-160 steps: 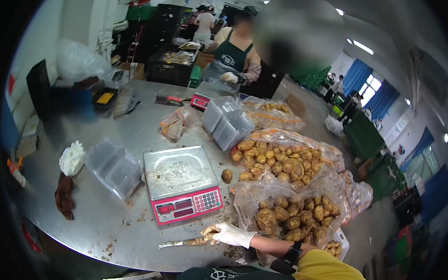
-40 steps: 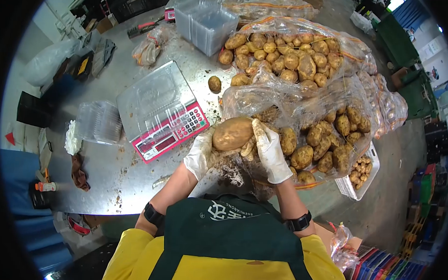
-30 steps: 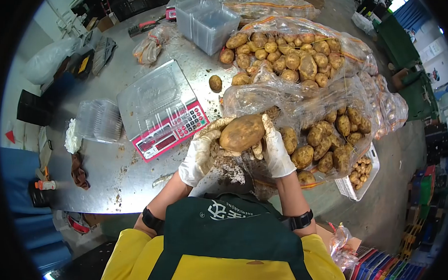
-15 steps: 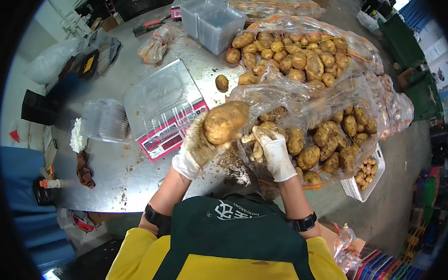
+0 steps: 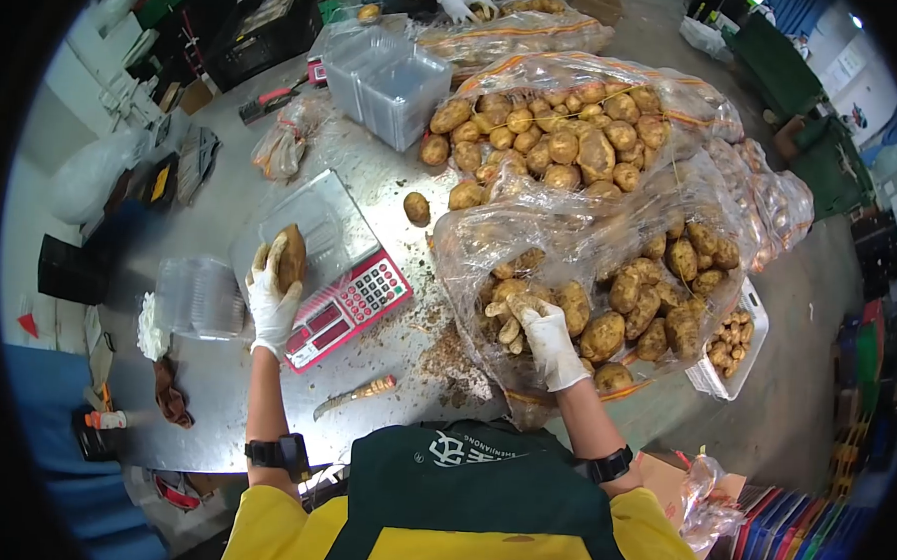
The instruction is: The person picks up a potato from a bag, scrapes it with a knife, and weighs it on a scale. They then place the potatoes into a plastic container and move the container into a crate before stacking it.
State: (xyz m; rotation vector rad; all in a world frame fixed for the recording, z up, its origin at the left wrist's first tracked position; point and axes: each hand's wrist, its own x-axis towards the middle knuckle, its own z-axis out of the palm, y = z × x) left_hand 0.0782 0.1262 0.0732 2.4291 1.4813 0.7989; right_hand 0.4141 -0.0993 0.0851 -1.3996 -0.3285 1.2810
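Left hand (image 5: pixel 272 307), grasping a potato (image 5: pixel 291 258), has moved across to the scale (image 5: pixel 352 304), bringing it to weighing position; right hand (image 5: pixel 546 342) remains at the bag (image 5: pixel 471 231), grip indeterminable.

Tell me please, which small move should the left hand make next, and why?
Probably the left hand should lower its potato into the clear tray and let go gently. The potato is in its grasp, over the tray, which sits on the scale; whether they touch is hard to tell. The right hand is at other potatoes in the near bag.
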